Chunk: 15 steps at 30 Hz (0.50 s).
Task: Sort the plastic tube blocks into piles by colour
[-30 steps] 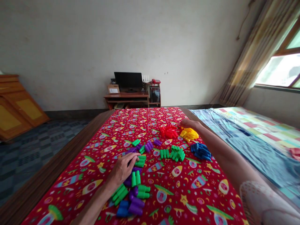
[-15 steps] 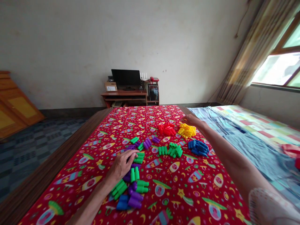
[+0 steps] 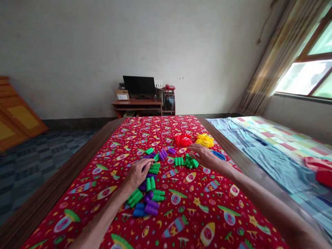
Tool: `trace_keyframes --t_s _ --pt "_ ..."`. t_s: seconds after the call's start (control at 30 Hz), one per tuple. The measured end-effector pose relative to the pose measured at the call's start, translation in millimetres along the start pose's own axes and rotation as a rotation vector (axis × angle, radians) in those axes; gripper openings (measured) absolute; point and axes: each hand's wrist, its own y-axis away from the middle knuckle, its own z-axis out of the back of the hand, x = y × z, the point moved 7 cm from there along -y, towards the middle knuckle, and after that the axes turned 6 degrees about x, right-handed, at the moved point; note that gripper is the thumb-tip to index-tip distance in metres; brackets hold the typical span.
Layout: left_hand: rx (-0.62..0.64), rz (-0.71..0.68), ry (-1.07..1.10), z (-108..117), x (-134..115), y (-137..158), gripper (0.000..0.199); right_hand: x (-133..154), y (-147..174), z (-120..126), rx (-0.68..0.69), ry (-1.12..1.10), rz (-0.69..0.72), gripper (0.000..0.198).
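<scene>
My left hand is at the left group of plastic building blocks, thumb and forefinger drawn together beside a green block. What lies between its fingertips is hidden. Around it are purple blocks, more green blocks and a blue block. My right hand stretches over the right side of the cloth, fingers extended and nothing seen in them. It is just above a green pile and partly covers blue blocks. Beyond it are a red pile and a yellow pile.
A red patterned cloth covers the table, whose brown edge shows at the left. A bed stands along the right. A desk with a monitor is against the far wall.
My right hand has come back from beyond the yellow pile toward the green pile, now partly hiding the blue blocks. My left hand has shifted only slightly. The camera view has moved a little.
</scene>
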Motion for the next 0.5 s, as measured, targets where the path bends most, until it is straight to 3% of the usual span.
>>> trace_keyframes --t_s 0.17,0.23,0.37,0.5 --pt "-0.017 -0.053 -0.133 2.9 4.5 -2.4 0.039 3.6 17.2 -67.9 0.107 0.066 -0.057 0.060" --pt "0.033 -0.068 -0.194 -3.6 9.2 -1.2 0.046 -0.7 16.0 -84.4 0.112 0.080 -0.054 0.060" --pt "0.124 -0.041 -0.287 -20.4 21.4 5.4 0.048 -2.0 10.0 -93.4 0.017 0.057 0.004 0.046" --pt "0.149 -0.044 -0.318 -24.7 25.6 8.9 0.041 13.5 3.2 -90.2 0.016 -0.019 0.117 0.036"
